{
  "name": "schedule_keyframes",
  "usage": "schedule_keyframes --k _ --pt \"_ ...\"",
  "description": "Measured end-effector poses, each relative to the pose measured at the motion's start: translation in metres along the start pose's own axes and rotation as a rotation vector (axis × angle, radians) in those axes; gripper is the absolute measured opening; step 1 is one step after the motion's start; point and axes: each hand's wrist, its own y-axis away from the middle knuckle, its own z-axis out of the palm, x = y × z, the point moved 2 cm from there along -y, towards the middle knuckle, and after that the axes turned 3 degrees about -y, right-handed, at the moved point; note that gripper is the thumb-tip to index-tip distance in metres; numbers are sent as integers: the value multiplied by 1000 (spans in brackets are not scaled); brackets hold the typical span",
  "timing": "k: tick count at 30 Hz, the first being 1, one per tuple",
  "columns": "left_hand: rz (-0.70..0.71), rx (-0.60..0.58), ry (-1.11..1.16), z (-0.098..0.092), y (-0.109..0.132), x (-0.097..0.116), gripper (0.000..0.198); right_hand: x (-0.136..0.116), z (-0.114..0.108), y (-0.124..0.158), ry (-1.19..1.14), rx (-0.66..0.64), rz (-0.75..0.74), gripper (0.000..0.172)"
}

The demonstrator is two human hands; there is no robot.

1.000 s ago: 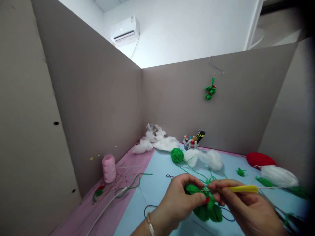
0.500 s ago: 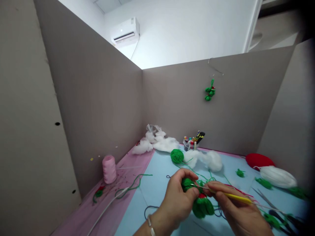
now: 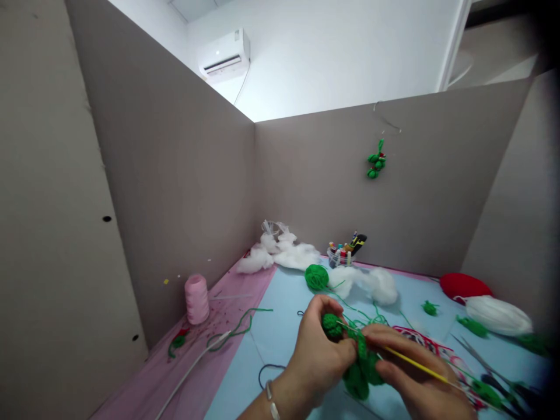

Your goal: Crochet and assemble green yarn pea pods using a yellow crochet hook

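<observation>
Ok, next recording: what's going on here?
A person holds a green yarn piece in the left hand. The right hand grips a yellow-handled hook, its slim metal end reaching to the piece near the left thumb. Beyond the hands, a green yarn ball sits beside white stuffing on a blue surface, with scissors lying at the right.

Slim pale bracelet (image 3: 273,410), glossy, curved, round left wrist (image 3: 289,385); left hand (image 3: 319,353), right hand (image 3: 420,373) bare
</observation>
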Motion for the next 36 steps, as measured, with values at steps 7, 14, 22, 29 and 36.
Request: schedule_keyframes --k 7,14,22,29,36 --pt "-76 -91 84 1 1 -4 45 -10 11 10 155 107 -168 11" --pt "-190 -155 257 -2 0 -8 57 6 1 2 -173 167 223 28" --pt "-236 -148 312 -5 -4 -9 52 4 3 5 -460 116 440 29" --pt "-303 -49 185 -8 -3 -10 47 -3 12 6 -639 184 618 34" --pt "-294 -77 283 -4 -5 -13 55 -5 14 3 -699 239 640 38"
